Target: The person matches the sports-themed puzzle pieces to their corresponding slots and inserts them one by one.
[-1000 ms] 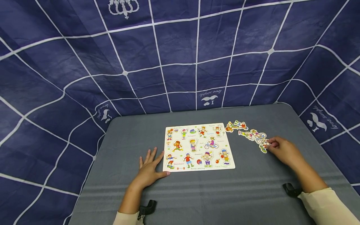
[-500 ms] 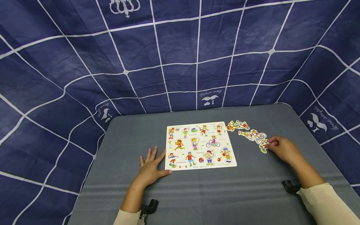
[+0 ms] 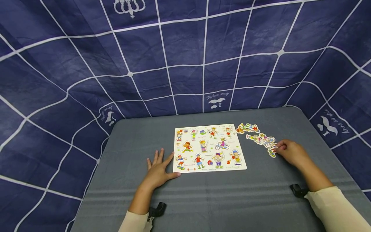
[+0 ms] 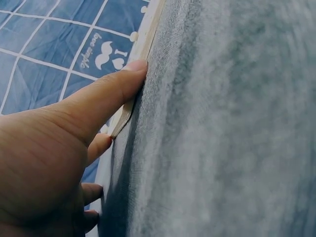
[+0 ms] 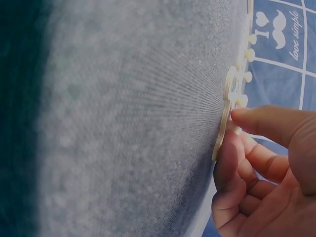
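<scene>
My left hand (image 3: 157, 174) lies with fingers spread at the near left corner of a white puzzle board (image 3: 195, 154) printed with sports figures. Thumb and forefinger touch the board's edge in the left wrist view, where the hand (image 4: 54, 133) is seen from the side. To the right of the board, my right hand (image 3: 292, 153) pinches a skateboarder puzzle piece (image 3: 271, 152) between thumb and curled forefinger. The right wrist view shows this piece (image 5: 222, 131) edge-on, close to the tabletop, with the hand (image 5: 266, 168) around its end. Whether it is lifted I cannot tell.
Beside the held piece lie a cyclist piece (image 3: 267, 140) and another figure piece (image 3: 254, 139). Two more pieces, one of them (image 3: 251, 128), lie by the board's far right corner. Small pale knobs (image 5: 250, 55) stand on the pieces. A blue curtain (image 3: 185, 58) hangs behind the grey table (image 3: 208, 203).
The board has slid right and slightly away, with my left hand moving along at its edge. The two pieces by its far corner have shifted right too. My right hand stays nearly still.
</scene>
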Demonstrator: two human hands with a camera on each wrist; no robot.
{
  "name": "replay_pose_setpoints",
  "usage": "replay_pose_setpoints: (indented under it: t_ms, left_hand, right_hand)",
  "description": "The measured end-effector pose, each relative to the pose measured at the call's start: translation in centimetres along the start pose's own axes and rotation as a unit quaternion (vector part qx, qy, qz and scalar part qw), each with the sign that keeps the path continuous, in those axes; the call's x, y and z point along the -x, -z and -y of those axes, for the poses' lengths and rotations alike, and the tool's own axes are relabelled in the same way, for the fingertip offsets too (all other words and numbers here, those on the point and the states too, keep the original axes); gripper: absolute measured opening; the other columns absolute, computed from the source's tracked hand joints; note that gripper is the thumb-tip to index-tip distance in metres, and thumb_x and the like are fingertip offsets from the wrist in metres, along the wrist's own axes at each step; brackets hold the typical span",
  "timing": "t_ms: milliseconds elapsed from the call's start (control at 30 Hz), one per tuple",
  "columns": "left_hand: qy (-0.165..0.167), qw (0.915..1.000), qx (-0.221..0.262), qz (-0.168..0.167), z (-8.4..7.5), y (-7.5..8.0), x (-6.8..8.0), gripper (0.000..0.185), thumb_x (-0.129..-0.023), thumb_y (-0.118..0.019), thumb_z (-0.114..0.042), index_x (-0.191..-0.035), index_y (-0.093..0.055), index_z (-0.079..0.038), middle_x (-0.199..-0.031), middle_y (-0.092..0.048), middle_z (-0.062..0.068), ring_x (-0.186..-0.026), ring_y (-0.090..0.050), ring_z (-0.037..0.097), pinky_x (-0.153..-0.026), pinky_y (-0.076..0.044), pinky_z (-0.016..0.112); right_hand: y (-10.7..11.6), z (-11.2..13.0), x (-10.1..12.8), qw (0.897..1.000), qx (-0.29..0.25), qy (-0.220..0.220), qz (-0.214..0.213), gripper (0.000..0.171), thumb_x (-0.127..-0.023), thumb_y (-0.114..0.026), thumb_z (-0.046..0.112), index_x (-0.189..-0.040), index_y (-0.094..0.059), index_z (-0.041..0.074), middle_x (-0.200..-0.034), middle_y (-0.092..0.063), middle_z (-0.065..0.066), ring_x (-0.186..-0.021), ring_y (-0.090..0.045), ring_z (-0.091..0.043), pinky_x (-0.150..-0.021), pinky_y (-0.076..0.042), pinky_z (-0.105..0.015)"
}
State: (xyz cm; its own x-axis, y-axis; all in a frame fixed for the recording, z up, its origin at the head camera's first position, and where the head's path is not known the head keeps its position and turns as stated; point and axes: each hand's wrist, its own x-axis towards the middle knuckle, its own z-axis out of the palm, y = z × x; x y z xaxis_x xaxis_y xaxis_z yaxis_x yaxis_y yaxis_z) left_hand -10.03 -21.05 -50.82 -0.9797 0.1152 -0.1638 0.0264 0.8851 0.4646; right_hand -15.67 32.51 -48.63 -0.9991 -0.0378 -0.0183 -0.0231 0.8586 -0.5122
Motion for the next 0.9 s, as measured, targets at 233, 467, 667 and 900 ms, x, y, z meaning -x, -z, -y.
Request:
replay_pose_setpoints:
  t_ms: [233,467,667,900]
  left_hand:
    - [-0.003,1.0,0.008,-0.003,-0.23,0.1,0.07,0.099,-0.076,-0.081,-0.061,-0.158,-0.036,-0.03,-0.17,-0.007,0.019,-0.158,0.003,0.044,-0.116,0.009,0.076]
    - [-0.006,0.9999,0.009,0.001,-0.25,0.08,0.02,0.099,-0.077,-0.08,-0.062,-0.159,-0.035,-0.031,-0.171,-0.005,0.019,-0.158,0.005,0.043,-0.116,0.01,0.076]
    - [-0.01,0.9998,0.016,0.001,-0.08,-0.03,0.0,0.098,-0.077,-0.079,-0.063,-0.158,-0.036,-0.031,-0.17,-0.007,0.019,-0.158,0.004,0.044,-0.116,0.01,0.076]
    - [-0.012,0.9998,0.014,0.001,0.23,-0.13,-0.09,0.096,-0.078,-0.077,-0.066,-0.158,-0.037,-0.032,-0.171,-0.006,0.018,-0.158,0.004,0.044,-0.116,0.009,0.075]
  right_hand:
    - [-0.28,-0.03,-0.12,1.0,-0.002,0.005,-0.011,0.019,-0.093,-0.068,0.017,-0.093,-0.067,-0.002,-0.078,-0.069,-0.007,-0.068,-0.053,-0.011,-0.061,-0.038,-0.028]
    - [-0.13,-0.14,-0.04,1.0,0.001,0.005,-0.014,0.019,-0.093,-0.069,0.017,-0.091,-0.067,-0.001,-0.077,-0.068,-0.006,-0.067,-0.053,-0.012,-0.061,-0.037,-0.029]
    - [0.0,-0.34,0.15,1.0,0.0,0.005,-0.018,0.019,-0.092,-0.07,0.018,-0.091,-0.068,-0.001,-0.076,-0.068,-0.005,-0.066,-0.052,-0.01,-0.059,-0.037,-0.028]
    - [0.12,0.27,0.33,0.999,-0.01,0.009,-0.04,0.021,-0.093,-0.069,0.02,-0.098,-0.07,0.0,-0.081,-0.07,-0.006,-0.066,-0.05,-0.001,-0.059,-0.038,-0.025]
